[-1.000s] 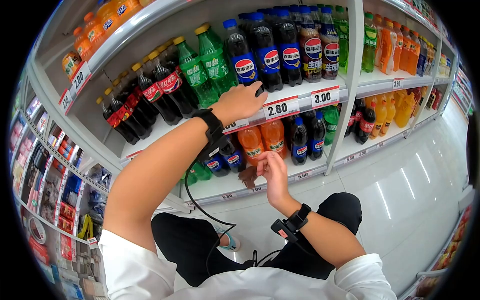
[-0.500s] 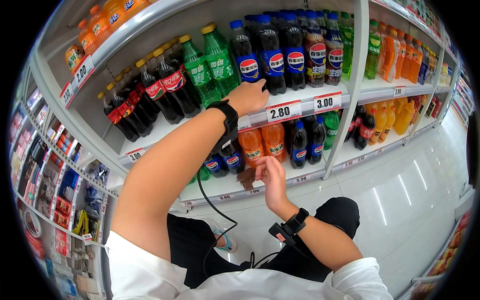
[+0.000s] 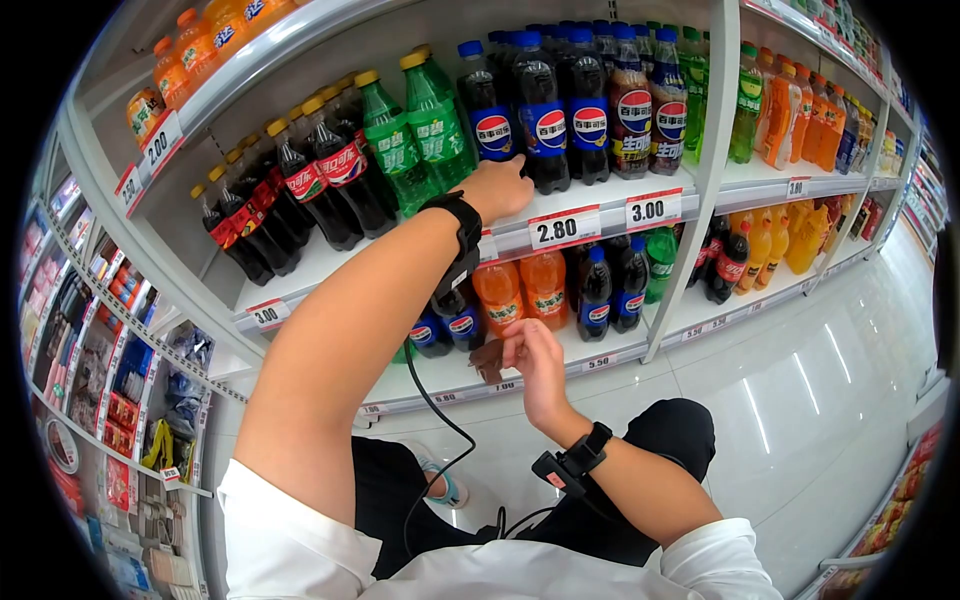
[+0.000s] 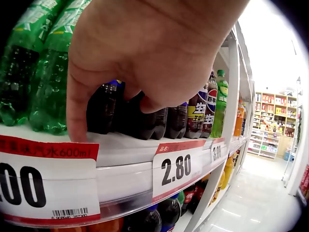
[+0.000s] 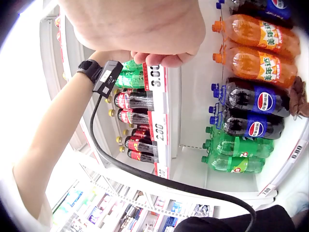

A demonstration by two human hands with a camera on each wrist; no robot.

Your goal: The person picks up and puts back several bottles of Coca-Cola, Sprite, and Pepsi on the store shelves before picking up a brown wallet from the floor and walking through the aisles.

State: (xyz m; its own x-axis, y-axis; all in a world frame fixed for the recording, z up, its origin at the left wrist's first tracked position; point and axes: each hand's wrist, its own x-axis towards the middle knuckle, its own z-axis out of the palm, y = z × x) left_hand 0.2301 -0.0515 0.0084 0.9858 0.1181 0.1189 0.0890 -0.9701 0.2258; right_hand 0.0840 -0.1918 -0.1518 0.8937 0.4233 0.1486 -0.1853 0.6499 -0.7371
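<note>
In the head view my left hand (image 3: 497, 190) reaches over the front of the upper shelf, at the lower part of a blue-capped cola bottle (image 3: 493, 130). From the left wrist, the hand (image 4: 145, 48) covers part of the dark bottles (image 4: 102, 108); one finger points down to the shelf by the price strip, the others are bent and partly hidden. Whether they touch a bottle I cannot tell. My right hand (image 3: 538, 370) hangs loosely curled and empty in front of the lower shelf, beside a crumpled brown item (image 3: 488, 362). In the right wrist view, that item (image 5: 299, 96) lies by the shelf edge.
Green bottles (image 3: 435, 125) and red-label cola bottles (image 3: 345, 160) stand left of my left hand. Orange bottles (image 3: 545, 285) and small cola bottles (image 3: 595, 295) fill the lower shelf. A black cable (image 3: 440, 415) hangs between my arms. A shelf upright (image 3: 712, 130) stands to the right.
My left hand stays by the same cola bottle, with its fingers slightly shifted. My right hand has dropped a little. The shelves sit slightly differently in the head view.
</note>
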